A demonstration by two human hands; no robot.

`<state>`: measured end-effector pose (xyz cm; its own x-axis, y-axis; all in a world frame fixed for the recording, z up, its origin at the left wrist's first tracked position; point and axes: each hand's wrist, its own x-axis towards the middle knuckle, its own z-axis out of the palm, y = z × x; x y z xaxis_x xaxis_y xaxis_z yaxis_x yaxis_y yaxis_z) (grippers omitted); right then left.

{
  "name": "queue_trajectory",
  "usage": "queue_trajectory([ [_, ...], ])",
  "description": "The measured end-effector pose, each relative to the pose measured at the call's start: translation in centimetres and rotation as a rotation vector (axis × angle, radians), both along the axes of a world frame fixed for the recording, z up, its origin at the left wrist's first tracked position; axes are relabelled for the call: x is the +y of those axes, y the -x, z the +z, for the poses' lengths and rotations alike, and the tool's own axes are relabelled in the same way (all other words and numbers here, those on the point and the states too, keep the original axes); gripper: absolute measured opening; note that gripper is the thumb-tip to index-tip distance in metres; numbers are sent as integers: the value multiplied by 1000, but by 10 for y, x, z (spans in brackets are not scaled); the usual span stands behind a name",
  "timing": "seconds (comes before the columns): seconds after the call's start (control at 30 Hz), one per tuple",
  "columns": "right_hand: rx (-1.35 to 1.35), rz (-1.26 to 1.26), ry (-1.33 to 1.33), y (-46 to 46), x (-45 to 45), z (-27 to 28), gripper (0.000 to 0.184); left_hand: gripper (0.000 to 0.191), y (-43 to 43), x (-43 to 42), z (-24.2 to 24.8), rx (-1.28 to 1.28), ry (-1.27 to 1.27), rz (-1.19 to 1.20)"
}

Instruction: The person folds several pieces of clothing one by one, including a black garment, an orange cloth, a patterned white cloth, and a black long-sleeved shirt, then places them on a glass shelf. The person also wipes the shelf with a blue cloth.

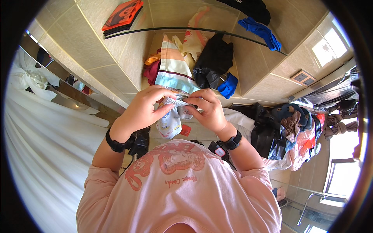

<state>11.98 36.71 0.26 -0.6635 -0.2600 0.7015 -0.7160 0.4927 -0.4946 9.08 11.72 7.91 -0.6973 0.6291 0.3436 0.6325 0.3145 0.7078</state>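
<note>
My left hand (149, 105) and my right hand (207, 109) meet in front of my chest, both pinching the gathered, ribbed-looking edge of a small white printed garment (170, 125). Thumbs and forefingers hold this edge between them. Below, the garment hangs down in two parts, with blue and yellow figures on it; it looks like a child's trousers, though my fingers hide some of it. Just beyond my hands, in a tiled niche, lies a striped cloth (174, 65). Beside it are a black plastic bag (214, 62) and a folded blue cloth (228, 85).
A dark-edged glass shelf (186, 28) crosses the niche, bearing a red-orange folded packet (122, 14) and another blue cloth (260, 32). Clothes (294, 125) and black bags are heaped at right. A white curtain (49, 139) hangs at left. A red packet (185, 130) lies below the garment.
</note>
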Motion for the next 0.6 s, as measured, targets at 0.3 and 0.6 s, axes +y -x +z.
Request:
queue_trajectory([
  [0.3, -298, 117, 76, -5, -6, -7, 25, 20, 3, -4, -3, 112, 41, -21],
  [0.6, -291, 180, -24, -6, -4, -7, 29, 21, -1, -1, -4, 108, 63, -22],
])
